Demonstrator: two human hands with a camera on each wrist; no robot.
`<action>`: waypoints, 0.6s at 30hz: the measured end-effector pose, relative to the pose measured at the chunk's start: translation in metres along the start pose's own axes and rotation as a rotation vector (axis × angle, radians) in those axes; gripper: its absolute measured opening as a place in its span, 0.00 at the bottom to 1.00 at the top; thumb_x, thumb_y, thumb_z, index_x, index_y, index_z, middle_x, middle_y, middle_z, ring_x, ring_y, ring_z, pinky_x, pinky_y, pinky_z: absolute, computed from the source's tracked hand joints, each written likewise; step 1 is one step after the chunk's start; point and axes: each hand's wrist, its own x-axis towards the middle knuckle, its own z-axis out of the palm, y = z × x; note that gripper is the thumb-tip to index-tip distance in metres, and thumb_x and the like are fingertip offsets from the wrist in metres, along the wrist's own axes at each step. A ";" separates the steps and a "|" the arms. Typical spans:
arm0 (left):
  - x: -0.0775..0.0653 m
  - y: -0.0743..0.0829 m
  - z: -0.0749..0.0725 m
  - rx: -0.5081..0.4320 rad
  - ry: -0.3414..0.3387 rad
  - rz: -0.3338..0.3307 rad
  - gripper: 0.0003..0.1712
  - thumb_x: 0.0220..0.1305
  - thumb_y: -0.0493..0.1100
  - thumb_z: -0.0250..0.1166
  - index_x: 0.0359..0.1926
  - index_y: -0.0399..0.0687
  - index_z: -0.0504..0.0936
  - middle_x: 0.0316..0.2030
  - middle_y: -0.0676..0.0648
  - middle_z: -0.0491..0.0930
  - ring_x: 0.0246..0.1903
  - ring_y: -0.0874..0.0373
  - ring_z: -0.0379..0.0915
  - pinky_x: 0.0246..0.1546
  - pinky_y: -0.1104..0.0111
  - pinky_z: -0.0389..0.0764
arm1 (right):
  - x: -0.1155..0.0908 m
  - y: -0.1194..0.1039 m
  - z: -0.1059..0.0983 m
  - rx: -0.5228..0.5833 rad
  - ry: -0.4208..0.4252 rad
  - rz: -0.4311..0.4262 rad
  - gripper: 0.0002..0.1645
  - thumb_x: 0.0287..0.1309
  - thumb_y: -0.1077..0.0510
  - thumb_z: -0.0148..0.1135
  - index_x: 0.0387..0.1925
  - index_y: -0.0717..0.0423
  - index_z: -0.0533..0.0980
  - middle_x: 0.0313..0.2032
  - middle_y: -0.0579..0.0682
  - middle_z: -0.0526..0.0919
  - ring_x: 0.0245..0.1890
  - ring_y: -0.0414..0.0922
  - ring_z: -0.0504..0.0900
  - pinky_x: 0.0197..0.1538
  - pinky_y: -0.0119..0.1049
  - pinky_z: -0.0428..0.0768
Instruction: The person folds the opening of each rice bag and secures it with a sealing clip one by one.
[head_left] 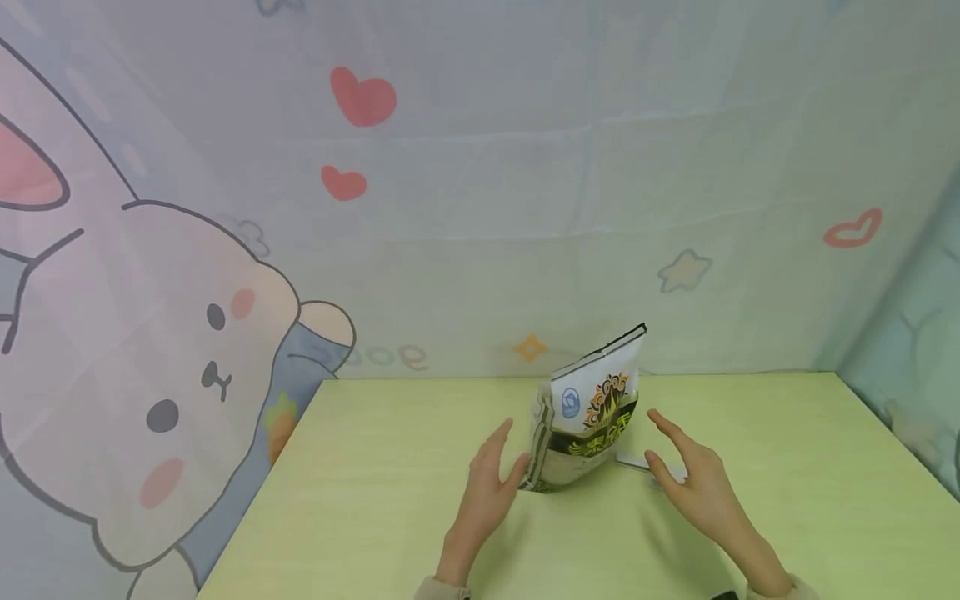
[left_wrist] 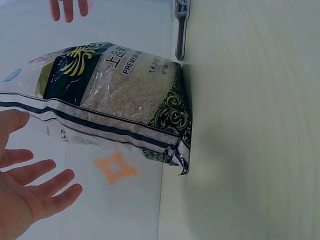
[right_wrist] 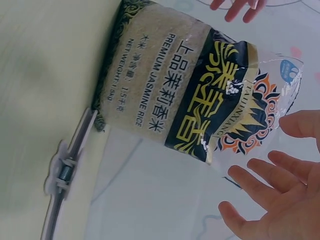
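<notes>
A bag of jasmine rice stands on the table, its top edge slanting up to the right in the head view. Its clear front shows the grains in the right wrist view. On the bag's left is my left hand, fingers spread and thumb close to the bag's side seam. My right hand is held at the other side with its fingers apart and nothing between them. Near the bag's right base lies a slim white-and-grey tool with a metal piece at its middle, partly behind my right hand in the head view.
The pale yellow-green table ends at a back edge just behind the bag. Behind it hangs a cloth backdrop printed with a rabbit, hearts and stars. Another cloth panel borders the table on the right.
</notes>
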 end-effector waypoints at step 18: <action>0.014 0.009 0.012 -0.124 0.028 0.043 0.34 0.63 0.53 0.53 0.64 0.41 0.56 0.63 0.41 0.61 0.61 0.46 0.58 0.55 0.54 0.68 | 0.026 -0.022 -0.005 0.053 -0.043 -0.079 0.34 0.42 0.69 0.64 0.55 0.60 0.68 0.56 0.66 0.69 0.53 0.62 0.69 0.49 0.60 0.67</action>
